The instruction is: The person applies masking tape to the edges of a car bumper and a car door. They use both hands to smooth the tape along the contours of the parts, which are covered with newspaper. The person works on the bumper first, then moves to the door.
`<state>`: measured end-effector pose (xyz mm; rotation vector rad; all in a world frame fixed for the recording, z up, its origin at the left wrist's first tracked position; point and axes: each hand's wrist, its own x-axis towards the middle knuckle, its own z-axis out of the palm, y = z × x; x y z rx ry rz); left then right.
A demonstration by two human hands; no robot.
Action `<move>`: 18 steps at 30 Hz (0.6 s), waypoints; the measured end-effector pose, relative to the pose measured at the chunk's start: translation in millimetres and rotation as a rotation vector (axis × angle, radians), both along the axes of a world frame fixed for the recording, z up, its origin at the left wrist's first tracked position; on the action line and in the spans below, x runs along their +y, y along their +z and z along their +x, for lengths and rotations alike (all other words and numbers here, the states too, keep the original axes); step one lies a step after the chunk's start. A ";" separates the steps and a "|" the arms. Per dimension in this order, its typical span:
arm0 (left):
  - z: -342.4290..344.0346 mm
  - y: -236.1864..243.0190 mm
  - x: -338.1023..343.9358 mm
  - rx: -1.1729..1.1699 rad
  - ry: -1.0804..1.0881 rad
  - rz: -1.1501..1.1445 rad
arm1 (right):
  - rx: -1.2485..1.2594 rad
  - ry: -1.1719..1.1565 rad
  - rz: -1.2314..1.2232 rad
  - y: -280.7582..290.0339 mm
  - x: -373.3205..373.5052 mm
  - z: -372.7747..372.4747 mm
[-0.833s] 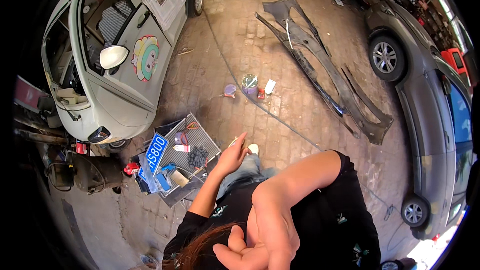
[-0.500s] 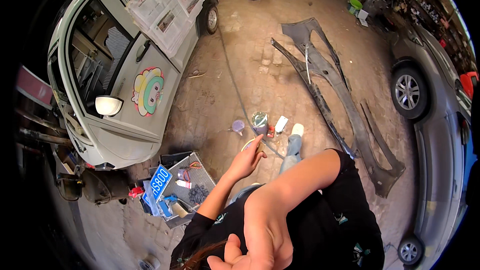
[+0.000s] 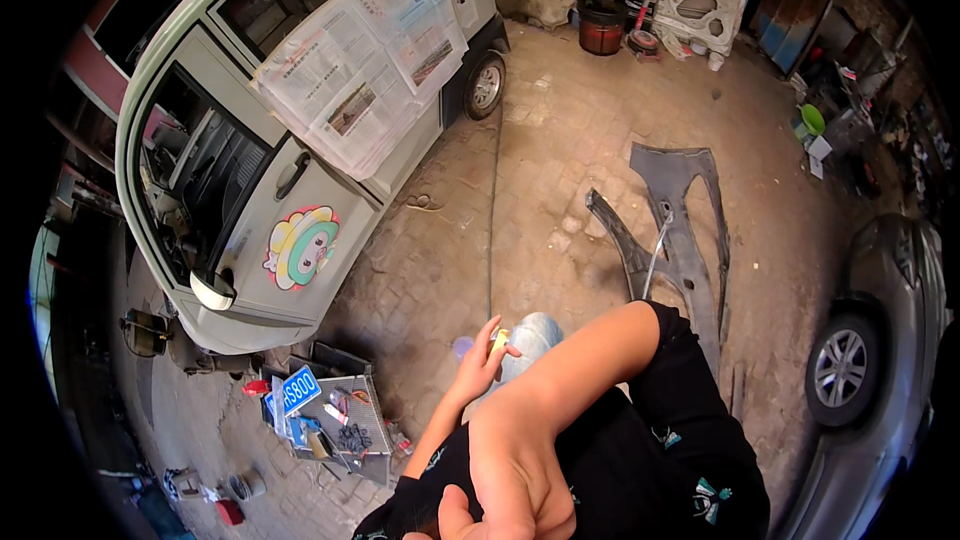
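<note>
My left hand (image 3: 478,368) is raised in front of my body, its fingers closed round a small yellow thing (image 3: 499,342), too small to tell its kind. Beyond it shows a bent knee in light blue jeans (image 3: 530,340). My right forearm (image 3: 585,355) crosses my chest, and my right hand (image 3: 520,475) bends back towards me at the lower edge. Its fingers are curled and partly cut off, so whatever they hold is hidden. To the left, newspaper sheets (image 3: 375,65) cover the rear side window of a pale grey-green van (image 3: 350,210).
A grey mesh crate (image 3: 375,400) holds a blue number plate (image 3: 300,390) and small items. A dark, long bumper-like panel (image 3: 675,175) lies on the brick floor. A grey car (image 3: 870,440) stands right. A dark hose (image 3: 493,210) runs along the floor; a red bucket (image 3: 600,30) stands far back.
My view has tilted up and shifted left, so the van and the far floor show more. The cans by my foot have left view or are covered. My right arm stays bent towards me.
</note>
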<state>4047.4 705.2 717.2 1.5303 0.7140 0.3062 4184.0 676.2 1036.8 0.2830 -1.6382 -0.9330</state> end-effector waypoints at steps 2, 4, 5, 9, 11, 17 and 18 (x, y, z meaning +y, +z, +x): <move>24.1 -16.8 28.0 0.025 0.137 -0.067 | 0.072 -0.035 0.094 -14.1 33.8 51.5; 46.5 -35.6 63.8 0.024 0.265 -0.101 | 0.226 0.027 0.151 -32.1 77.3 84.9; 89.5 -45.4 84.4 -0.008 0.204 -0.115 | 0.193 0.044 0.112 -29.6 86.5 111.7; 173.0 -18.8 181.7 0.114 0.233 -0.091 | 0.143 -0.052 0.013 -34.1 158.9 191.0; 232.9 3.0 240.9 0.154 0.188 -0.022 | 0.009 -0.029 -0.015 -32.9 206.7 225.6; 378.1 58.4 373.0 -0.017 0.122 0.133 | 0.098 -0.031 -0.026 -0.1 308.5 323.5; 391.3 60.2 389.2 -0.005 0.147 0.105 | 0.015 0.011 -0.054 6.8 332.9 351.9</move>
